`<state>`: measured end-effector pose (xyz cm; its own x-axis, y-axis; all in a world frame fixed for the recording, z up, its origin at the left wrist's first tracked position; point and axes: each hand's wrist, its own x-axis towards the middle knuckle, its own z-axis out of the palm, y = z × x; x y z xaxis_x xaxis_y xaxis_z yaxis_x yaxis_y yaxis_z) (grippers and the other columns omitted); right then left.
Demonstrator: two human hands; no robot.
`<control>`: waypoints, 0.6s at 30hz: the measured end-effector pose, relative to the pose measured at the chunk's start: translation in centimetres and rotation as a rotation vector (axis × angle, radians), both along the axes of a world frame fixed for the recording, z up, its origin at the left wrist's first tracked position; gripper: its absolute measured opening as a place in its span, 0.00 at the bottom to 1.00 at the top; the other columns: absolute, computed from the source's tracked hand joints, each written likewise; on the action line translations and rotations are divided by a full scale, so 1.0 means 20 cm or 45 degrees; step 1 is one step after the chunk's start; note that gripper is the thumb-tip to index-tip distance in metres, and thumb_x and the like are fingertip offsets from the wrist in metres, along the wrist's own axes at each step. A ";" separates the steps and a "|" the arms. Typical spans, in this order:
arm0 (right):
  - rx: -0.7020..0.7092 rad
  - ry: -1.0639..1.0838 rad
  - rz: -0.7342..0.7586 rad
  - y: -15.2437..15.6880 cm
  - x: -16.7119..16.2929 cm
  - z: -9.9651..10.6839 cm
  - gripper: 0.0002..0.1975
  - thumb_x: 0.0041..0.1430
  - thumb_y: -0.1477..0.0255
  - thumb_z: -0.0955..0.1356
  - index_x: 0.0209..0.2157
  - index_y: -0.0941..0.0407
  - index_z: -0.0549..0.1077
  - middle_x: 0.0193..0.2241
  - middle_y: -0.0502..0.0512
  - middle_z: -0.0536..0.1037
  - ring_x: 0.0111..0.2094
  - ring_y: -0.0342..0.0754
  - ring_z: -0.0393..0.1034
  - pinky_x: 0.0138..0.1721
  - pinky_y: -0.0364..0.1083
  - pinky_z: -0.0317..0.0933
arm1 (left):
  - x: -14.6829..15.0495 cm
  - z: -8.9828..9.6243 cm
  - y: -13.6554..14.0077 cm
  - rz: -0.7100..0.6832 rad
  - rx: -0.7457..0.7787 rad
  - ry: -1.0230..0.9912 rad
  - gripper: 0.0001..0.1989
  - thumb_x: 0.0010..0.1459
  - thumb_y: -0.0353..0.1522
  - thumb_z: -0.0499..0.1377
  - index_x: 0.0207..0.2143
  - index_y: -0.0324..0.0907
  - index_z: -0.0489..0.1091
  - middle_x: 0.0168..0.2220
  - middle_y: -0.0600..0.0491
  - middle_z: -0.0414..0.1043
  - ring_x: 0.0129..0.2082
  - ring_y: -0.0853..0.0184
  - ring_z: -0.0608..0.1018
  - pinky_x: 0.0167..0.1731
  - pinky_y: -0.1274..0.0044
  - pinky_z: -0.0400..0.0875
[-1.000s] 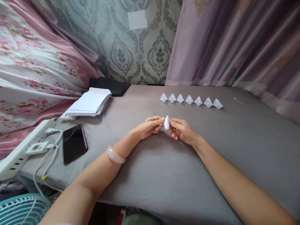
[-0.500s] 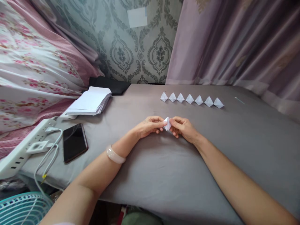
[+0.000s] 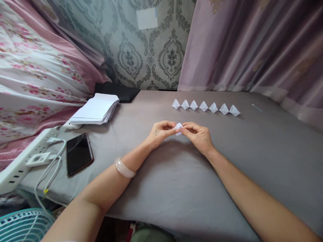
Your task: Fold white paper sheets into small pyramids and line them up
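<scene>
A small piece of folded white paper [image 3: 179, 125] is pinched between both hands, over the middle of the grey-covered table [image 3: 156, 188]. My left hand [image 3: 161, 132] grips its left side with thumb and fingers. On its right side my right hand [image 3: 198, 133] is closed the same way, thumb laid across the front. The fingertips hide part of the paper. Behind the hands stands a row of several folded white paper shapes [image 3: 203, 106], pointed at the top, running toward the right.
To the left lie a stack of white paper [image 3: 94, 109], a black phone [image 3: 79, 154] and a white power strip [image 3: 19, 171] with cables. Black cloth [image 3: 117, 92] is behind the stack. A fan [image 3: 25, 225] stands at the lower left. A thin stick [image 3: 256, 107] lies far right.
Both hands have turned and come closer together, thumbs now over the front of the folded paper. The paper has tilted and shows less of its upright diamond shape.
</scene>
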<state>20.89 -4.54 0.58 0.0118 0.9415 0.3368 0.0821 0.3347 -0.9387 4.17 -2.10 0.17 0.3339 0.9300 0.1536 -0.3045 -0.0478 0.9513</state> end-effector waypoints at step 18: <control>-0.055 -0.006 0.001 0.00 -0.02 -0.03 0.16 0.48 0.63 0.74 0.35 0.53 0.68 0.31 0.51 0.77 0.34 0.45 0.73 0.43 0.47 0.67 | -0.01 0.02 -0.01 -0.043 -0.069 0.134 0.19 0.43 0.34 0.70 0.38 0.37 0.74 0.35 0.51 0.76 0.35 0.70 0.75 0.44 0.74 0.68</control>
